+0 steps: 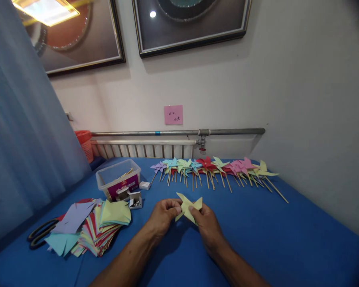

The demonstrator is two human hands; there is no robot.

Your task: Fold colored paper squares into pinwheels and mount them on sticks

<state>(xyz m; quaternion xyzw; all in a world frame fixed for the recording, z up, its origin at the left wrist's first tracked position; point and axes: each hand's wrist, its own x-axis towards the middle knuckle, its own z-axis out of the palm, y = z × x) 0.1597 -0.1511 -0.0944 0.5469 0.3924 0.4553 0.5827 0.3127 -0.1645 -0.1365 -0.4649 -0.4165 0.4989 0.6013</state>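
Note:
Both hands hold a pale yellow paper pinwheel (188, 206) just above the blue table (287, 239), near its middle. My left hand (163, 217) pinches the pinwheel's left side with fingers closed on the paper. My right hand (207, 224) grips its lower right side. No stick is visible on this pinwheel. A row of finished pinwheels on wooden sticks (215, 169), in purple, blue, green, red, pink and yellow, lies along the far side of the table.
A fanned pile of coloured paper squares (91, 227) lies at the left, with black-handled scissors (40, 235) beside it. A clear plastic box (119, 178) holding sticks and small open boxes of pins (135, 200) sit behind the pile. An orange basket (84, 142) stands by the curtain.

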